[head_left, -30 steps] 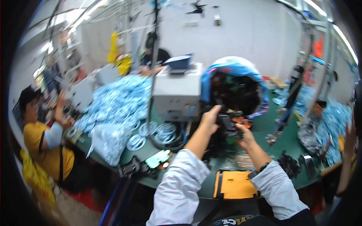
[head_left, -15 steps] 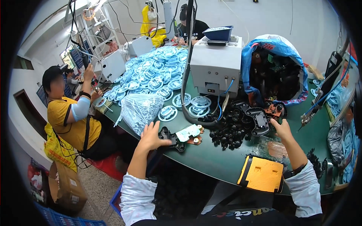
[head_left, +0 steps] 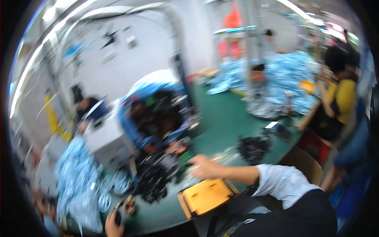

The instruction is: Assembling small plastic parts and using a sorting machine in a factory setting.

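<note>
- At the lower edge, our left hand (head_left: 113, 226) is cut off by the frame; its fingers meet a dark plastic shell (head_left: 118, 216), but blur keeps us from telling whether they grasp it.
- Just beside that shell, we make out a small brownish circuit board (head_left: 129, 205), its details smeared.
- Our right hand (head_left: 204, 167) reaches in over the table beyond the yellow slab (head_left: 206, 196), fingers pointing left; we cannot tell whether they are loose or closed on something.
- The pile of black plastic parts (head_left: 152, 185) lies between our hands, its single pieces hard to separate.
- Inside the blue sack (head_left: 125, 106), we see only a dark jumble.
- The slab lies at the near edge of the green table (head_left: 213, 108), which curves through the lens.
- Our widest room for moving is the green stretch between the sack and the grey plastic bag (head_left: 263, 106), with a heap of black bits (head_left: 253, 149) on its near side.
</note>
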`<act>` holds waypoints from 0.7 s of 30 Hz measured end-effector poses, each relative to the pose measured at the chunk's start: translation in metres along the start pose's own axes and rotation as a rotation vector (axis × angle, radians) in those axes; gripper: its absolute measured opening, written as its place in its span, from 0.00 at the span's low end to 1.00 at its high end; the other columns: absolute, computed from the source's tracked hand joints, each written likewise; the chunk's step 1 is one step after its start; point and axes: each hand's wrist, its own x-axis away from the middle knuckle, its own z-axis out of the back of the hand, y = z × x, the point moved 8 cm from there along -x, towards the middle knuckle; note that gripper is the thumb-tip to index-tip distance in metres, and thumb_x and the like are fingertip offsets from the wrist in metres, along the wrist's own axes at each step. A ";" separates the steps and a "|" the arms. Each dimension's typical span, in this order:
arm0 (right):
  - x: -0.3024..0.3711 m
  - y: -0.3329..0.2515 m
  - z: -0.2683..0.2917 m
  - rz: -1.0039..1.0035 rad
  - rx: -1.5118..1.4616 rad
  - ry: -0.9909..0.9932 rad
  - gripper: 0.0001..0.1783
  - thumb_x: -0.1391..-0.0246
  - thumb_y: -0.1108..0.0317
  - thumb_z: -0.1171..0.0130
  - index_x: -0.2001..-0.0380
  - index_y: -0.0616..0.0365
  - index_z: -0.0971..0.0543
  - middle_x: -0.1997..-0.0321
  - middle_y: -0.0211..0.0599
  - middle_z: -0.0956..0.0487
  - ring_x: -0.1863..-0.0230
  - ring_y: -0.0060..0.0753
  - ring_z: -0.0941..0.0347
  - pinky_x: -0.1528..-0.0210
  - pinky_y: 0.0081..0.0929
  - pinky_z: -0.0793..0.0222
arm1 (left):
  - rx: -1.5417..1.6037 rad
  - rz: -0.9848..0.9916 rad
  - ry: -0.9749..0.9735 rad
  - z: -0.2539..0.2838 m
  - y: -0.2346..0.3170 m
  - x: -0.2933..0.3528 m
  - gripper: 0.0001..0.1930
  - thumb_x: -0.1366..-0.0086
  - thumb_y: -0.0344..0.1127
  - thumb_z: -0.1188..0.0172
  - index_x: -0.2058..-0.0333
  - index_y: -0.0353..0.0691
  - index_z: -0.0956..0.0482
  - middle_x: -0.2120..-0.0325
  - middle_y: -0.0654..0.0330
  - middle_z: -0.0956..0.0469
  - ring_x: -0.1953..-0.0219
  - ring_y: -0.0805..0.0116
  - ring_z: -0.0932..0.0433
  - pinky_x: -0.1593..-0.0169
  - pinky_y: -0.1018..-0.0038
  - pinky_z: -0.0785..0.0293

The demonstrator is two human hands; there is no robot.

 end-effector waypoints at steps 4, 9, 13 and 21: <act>0.027 -0.049 0.027 -0.033 -0.199 -0.154 0.33 0.54 0.60 0.41 0.46 0.61 0.37 0.47 0.54 0.34 0.45 0.50 0.37 0.43 0.37 0.41 | 0.088 0.134 0.042 0.065 0.083 -0.009 0.26 0.55 0.19 0.49 0.52 0.36 0.28 0.60 0.47 0.25 0.56 0.50 0.27 0.51 0.65 0.33; 0.060 -0.089 0.052 -0.241 -0.655 -0.340 0.40 0.51 0.52 0.42 0.41 0.59 0.46 0.43 0.54 0.37 0.46 0.45 0.35 0.53 0.38 0.30 | 0.198 -0.198 -0.013 0.100 0.236 -0.052 0.26 0.56 0.20 0.49 0.53 0.36 0.28 0.57 0.47 0.26 0.53 0.49 0.29 0.49 0.65 0.34; 0.094 -0.094 0.045 -0.393 -1.170 -0.501 0.47 0.51 0.38 0.49 0.36 0.48 0.55 0.42 0.53 0.39 0.51 0.44 0.31 0.58 0.40 0.25 | 0.200 -0.525 -0.106 0.091 0.340 -0.060 0.28 0.57 0.20 0.47 0.52 0.36 0.29 0.51 0.46 0.30 0.50 0.47 0.31 0.47 0.64 0.35; 0.162 -0.080 0.120 -0.285 -1.759 -0.247 0.43 0.52 0.33 0.53 0.38 0.40 0.50 0.54 0.32 0.30 0.61 0.30 0.28 0.62 0.41 0.25 | -0.058 -1.159 0.039 0.060 0.484 -0.053 0.24 0.47 0.27 0.48 0.49 0.44 0.31 0.48 0.50 0.33 0.47 0.49 0.34 0.47 0.60 0.36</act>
